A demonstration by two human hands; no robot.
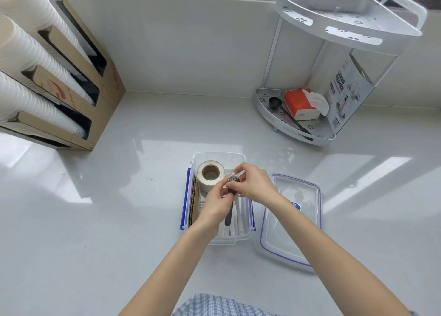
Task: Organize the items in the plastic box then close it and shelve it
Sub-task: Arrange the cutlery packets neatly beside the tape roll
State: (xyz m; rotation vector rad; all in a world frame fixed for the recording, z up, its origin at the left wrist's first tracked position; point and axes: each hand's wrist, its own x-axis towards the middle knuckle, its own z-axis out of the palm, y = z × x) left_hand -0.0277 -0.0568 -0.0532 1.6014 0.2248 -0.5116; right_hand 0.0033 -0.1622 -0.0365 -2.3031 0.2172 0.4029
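A clear plastic box (238,155) with blue side clasps stands open on the white counter. Inside it a white tape roll (210,176) sits at the far left, brown card lies along the left wall, and white utensils (235,227) lie along the bottom. My left hand (216,202) and my right hand (253,183) meet above the box. Both pinch a small dark item in clear wrapping (232,179), whose dark handle (228,216) hangs down toward me. The clear lid (292,222) with a blue seal lies flat just right of the box.
A white two-tier corner shelf (310,134) stands at the back right, holding a red tissue pack (299,103), a black scoop (274,102) and a printed carton. A cardboard dispenser (102,101) with white cup stacks stands at the left.
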